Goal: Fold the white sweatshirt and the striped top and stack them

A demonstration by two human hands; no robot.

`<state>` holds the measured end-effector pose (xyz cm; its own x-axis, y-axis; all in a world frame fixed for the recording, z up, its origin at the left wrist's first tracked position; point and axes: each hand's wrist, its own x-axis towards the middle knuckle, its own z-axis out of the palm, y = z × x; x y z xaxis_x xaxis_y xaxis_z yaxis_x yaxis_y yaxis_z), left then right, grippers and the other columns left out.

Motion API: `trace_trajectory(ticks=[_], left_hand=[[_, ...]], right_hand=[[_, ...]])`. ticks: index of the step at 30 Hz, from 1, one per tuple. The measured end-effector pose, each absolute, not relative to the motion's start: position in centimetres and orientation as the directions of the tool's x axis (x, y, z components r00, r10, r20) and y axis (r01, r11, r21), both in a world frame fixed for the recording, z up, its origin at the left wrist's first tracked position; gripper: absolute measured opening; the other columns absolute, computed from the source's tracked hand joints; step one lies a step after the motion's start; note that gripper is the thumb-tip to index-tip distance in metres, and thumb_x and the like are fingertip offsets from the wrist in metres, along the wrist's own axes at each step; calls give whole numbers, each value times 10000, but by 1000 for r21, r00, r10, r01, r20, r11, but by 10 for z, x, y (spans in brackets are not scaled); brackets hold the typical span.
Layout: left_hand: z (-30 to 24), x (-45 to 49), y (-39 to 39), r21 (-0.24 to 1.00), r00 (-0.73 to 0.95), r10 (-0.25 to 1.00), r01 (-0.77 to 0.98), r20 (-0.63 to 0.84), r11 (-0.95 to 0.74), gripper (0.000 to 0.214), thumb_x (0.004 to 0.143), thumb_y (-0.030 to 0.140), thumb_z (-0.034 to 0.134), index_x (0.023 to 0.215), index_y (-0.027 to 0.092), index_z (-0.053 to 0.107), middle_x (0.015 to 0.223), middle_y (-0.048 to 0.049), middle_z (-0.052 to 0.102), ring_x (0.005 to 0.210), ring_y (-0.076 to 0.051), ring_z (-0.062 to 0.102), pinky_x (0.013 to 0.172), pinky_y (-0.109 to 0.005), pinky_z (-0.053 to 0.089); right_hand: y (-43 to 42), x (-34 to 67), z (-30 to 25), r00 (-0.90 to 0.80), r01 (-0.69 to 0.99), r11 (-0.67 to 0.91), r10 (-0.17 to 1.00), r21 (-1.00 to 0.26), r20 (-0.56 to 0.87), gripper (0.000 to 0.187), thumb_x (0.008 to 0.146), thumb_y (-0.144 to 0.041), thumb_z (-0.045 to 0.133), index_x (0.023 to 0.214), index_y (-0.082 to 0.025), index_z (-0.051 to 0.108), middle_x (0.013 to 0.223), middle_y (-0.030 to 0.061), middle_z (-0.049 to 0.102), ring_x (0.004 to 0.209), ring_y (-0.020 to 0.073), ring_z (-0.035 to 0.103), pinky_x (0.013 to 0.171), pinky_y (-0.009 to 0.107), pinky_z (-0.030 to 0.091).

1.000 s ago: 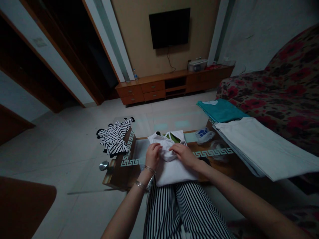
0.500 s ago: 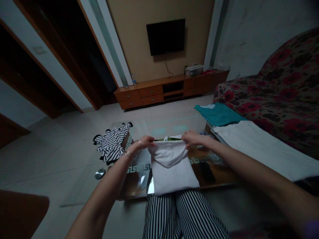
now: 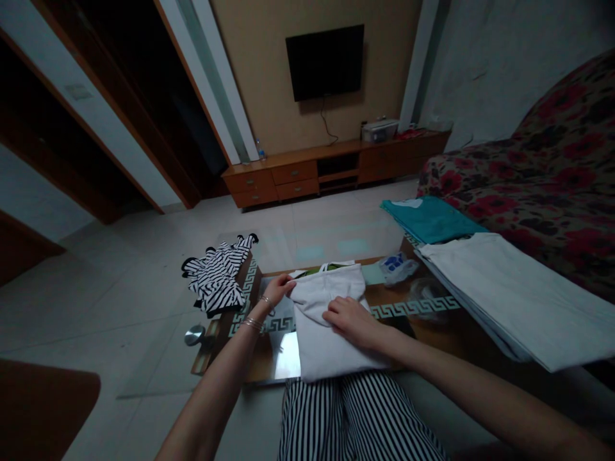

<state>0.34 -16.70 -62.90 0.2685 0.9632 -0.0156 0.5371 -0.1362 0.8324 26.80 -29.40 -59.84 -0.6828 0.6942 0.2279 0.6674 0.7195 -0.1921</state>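
Observation:
A folded white garment (image 3: 321, 346) lies at the near edge of the glass coffee table (image 3: 418, 308), just above my striped trousers. A loose flap covers its upper part, and some green and a white strip show at its far edge. My left hand (image 3: 280, 289) pinches the garment's far left corner, with thumb and fingers closed on the cloth. Flat on the middle of the flap rests my right hand (image 3: 353, 320), its fingers stretched out and pressing on the fabric.
Black-and-white striped clothes (image 3: 218, 275) lie at the table's left end. On the right are a teal folded garment (image 3: 435, 219) and a stack of pale folded clothes (image 3: 519, 288), beside a floral sofa (image 3: 542, 166). A clear plastic bag (image 3: 398, 267) sits on the table.
My right hand has let go of the far right corner and come down onto the middle of the garment. My left hand keeps its corner, slightly lower and to the left.

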Motion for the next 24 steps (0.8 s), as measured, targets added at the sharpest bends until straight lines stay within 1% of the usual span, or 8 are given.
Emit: trace_trajectory(ticks=[5,8,10,13,16,19,22,24], left_hand=[[-624,9,-166,780,186,981,605,58,-160,227,746,354,557,820,141,587,692,5,561,635,-122,498,610,-231,413],[-625,17,-170,716,146,983,673,115,-184,130,713,252,611,799,155,616,800,-26,613,776,-163,550,754,-290,458],[-624,25,-178,673,96,982,717,162,-181,159,704,201,630,857,161,640,961,-71,631,960,-221,550,896,-374,437],[-615,45,-198,493,21,944,849,329,-191,361,778,195,589,1137,163,609,1321,-153,512,1275,-305,395,1056,-494,309],[-610,73,-219,209,148,883,942,445,-263,519,891,290,487,1392,168,424,1526,-145,295,1430,-279,195,1144,-517,165],[-621,92,-228,102,248,913,950,323,-295,630,917,432,442,1470,163,307,1556,-136,228,1455,-264,139,1162,-536,111],[-644,92,-225,107,170,968,976,183,-192,697,905,526,419,1478,148,297,1550,-157,230,1447,-289,169,1146,-560,155],[-657,86,-221,115,133,979,982,155,-151,713,903,554,399,1480,148,295,1555,-158,212,1448,-294,166,1143,-553,178]], right_hand=[[-307,272,-606,-571,756,605,796,-248,202,129,879,-106,527,921,-143,644,932,81,597,907,189,505,791,295,364],[-315,276,-606,-584,759,598,800,-258,134,131,888,-121,522,915,-137,649,937,86,607,898,191,522,783,296,376],[-317,278,-606,-606,745,602,791,-288,86,138,907,-173,525,919,-145,660,922,81,619,878,188,539,779,294,393],[-304,283,-604,-523,755,556,831,-348,191,198,937,-218,493,1012,-159,666,995,84,636,955,193,550,853,306,412],[-269,288,-605,-312,833,438,876,-337,367,307,950,-173,435,1203,-139,604,1256,120,566,1200,226,458,1027,366,342],[-230,289,-621,-188,896,311,912,-318,363,400,945,-217,459,1329,-121,513,1440,146,407,1348,263,317,1105,429,257],[-208,291,-649,-148,914,228,958,-334,247,461,951,-296,465,1385,-142,454,1473,154,362,1364,263,310,1096,444,274],[-203,294,-666,-143,910,213,967,-357,211,476,967,-331,430,1411,-161,420,1470,147,369,1363,240,323,1095,428,282]])
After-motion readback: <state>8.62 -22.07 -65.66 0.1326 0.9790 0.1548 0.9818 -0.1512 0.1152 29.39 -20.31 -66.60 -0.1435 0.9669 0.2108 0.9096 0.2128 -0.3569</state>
